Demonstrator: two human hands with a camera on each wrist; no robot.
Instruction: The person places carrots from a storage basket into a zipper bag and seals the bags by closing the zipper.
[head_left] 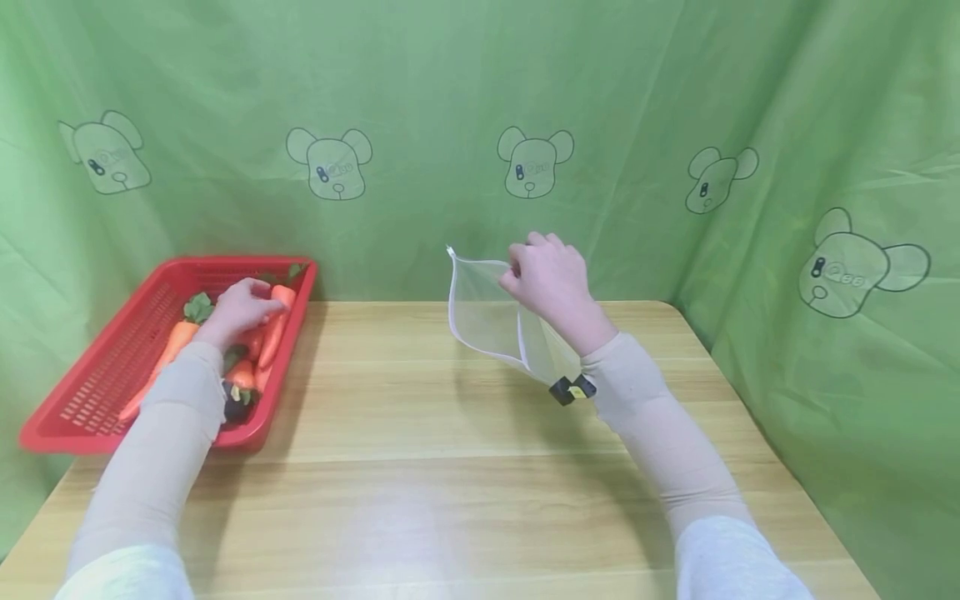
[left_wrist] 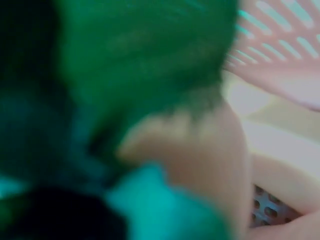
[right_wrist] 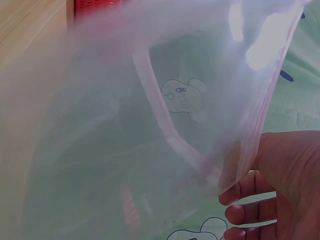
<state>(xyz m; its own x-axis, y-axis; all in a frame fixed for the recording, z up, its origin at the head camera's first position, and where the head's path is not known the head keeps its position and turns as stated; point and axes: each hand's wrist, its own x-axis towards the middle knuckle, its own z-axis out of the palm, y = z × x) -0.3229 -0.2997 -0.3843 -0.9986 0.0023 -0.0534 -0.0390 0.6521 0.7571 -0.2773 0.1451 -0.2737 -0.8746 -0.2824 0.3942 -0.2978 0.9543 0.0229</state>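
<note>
My left hand [head_left: 242, 310] reaches into a red plastic basket [head_left: 56, 417], its thumb and fingers pinching the upper end of an orange carrot [head_left: 275, 329] by the right wall. Beside that hand lies another carrot [head_left: 176, 340] with green leaves [head_left: 198, 307]. Blurred green [left_wrist: 150, 55] fills much of the left wrist view. My right hand [head_left: 551, 275] grips the edge of a clear zip bag [head_left: 480, 304] above the table. The bag's white-trimmed mouth gapes toward the left; in the right wrist view the thumb and curled fingers [right_wrist: 250, 187] hold its edge.
More carrots [head_left: 242, 375] and a dark round vegetable [head_left: 236, 404] lie in the basket's near right corner. The wooden table [head_left: 390, 417] runs beneath both arms. A green curtain [head_left: 420, 100] with printed bear heads hangs behind and at the sides.
</note>
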